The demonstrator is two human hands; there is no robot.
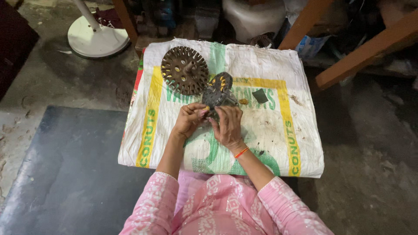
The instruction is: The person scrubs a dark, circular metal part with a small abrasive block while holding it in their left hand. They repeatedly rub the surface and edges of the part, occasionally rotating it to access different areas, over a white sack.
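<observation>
Both hands meet over a white woven sack with yellow and green print, spread on the floor. My left hand and my right hand together grip the near edge of a dark round slotted metal part with small yellow inserts, tilted up off the sack. A larger rusty brown slotted disc with a short centre shaft lies flat on the sack, just beyond my left hand. An orange thread circles my right wrist. My pink patterned sleeves fill the bottom of the view.
A small dark flat piece and a small yellowish bit lie on the sack right of the held part. A white round fan base stands at top left. Orange wooden legs slant at top right. A dark mat covers the floor at left.
</observation>
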